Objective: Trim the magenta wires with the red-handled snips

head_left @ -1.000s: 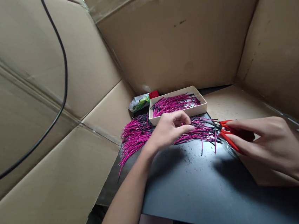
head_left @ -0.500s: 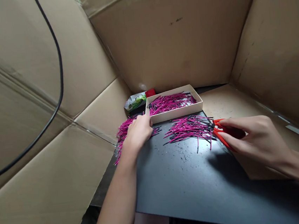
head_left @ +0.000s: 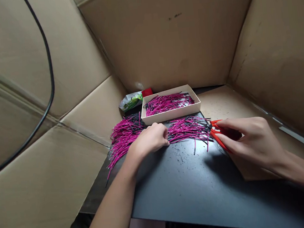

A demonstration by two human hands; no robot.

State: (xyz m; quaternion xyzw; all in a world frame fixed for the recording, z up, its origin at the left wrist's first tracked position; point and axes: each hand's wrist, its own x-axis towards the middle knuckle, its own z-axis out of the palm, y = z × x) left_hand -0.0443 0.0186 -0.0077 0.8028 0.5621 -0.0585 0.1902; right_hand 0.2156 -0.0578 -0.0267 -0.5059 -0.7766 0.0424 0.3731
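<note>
My right hand [head_left: 253,136] holds red-handled pliers [head_left: 216,131], their dark jaws at the right end of a pile of magenta wires with black ends [head_left: 187,130]. My left hand [head_left: 154,137] is closed at the left end of this pile. Its fingertips are turned away, so whatever they pinch is hidden. Left of that hand lies a second heap of the same wires [head_left: 124,134]. Behind the hands, an open cream box [head_left: 173,114] is partly filled with more of these wires [head_left: 167,103].
Cardboard walls [head_left: 167,44] stand around the dark table [head_left: 175,190], with a cardboard sheet [head_left: 220,100] at the right. A green-and-white packet with a red end [head_left: 131,101] lies behind the left heap. A black cable [head_left: 49,66] hangs at left. Small dark scraps dot the tabletop.
My left hand has moved from the left heap, near the box corner, rightward and closer to me, to the right pile. My right hand keeps the pliers at that pile. The view has shifted slightly.
</note>
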